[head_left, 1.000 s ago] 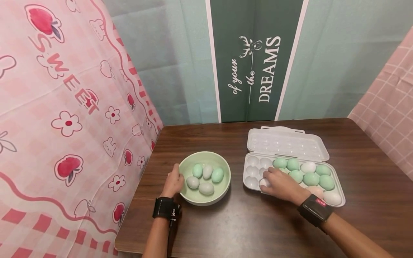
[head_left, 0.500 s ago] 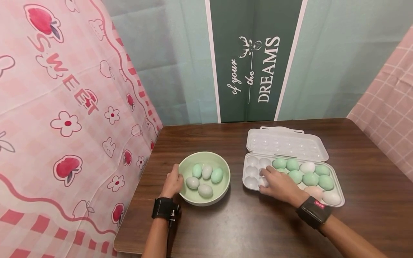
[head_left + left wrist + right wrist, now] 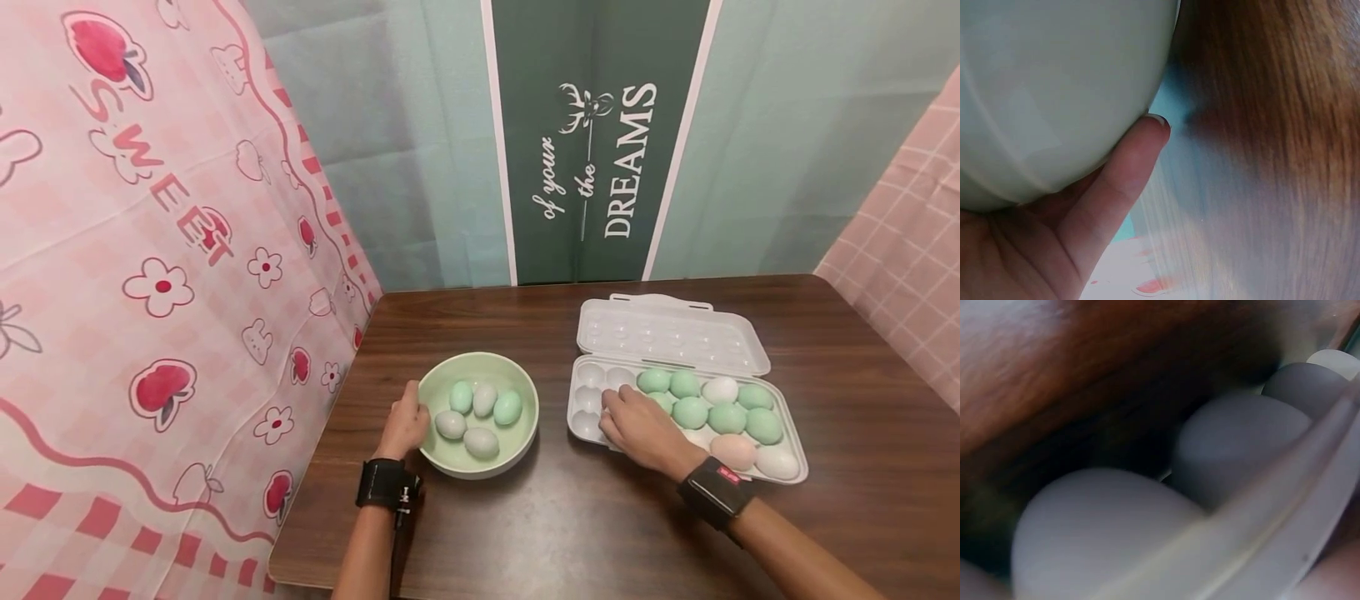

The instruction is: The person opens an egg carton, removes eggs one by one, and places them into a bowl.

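Observation:
My left hand [image 3: 405,423] holds the pale green bowl [image 3: 480,358] at its left side, fingers on the outer wall. In the left wrist view a finger [image 3: 1113,187] lies against the bowl's smooth outside. Several pale green and grey eggs [image 3: 480,443] sit in the bowl. My right hand [image 3: 643,427] is over the left-middle part of the open white egg carton [image 3: 798,458], fingers bent down into it; whatever is under them is hidden. Green, white and pinkish eggs [image 3: 726,418] fill the carton's right part. The right wrist view shows rounded carton cups [image 3: 1110,531] up close.
Several vacant cups [image 3: 588,400] line the carton's left end. Its lid [image 3: 671,337] lies back on the brown wooden table [image 3: 517,542]. Printed pink cloth [image 3: 161,287] hangs at the left, a green cloth [image 3: 585,258] behind, pink checked cloth [image 3: 900,217] at the right.
My right hand has shifted slightly left over the carton, covering a white egg that showed between its thumb and fingers. My left hand and the bowl stay in place.

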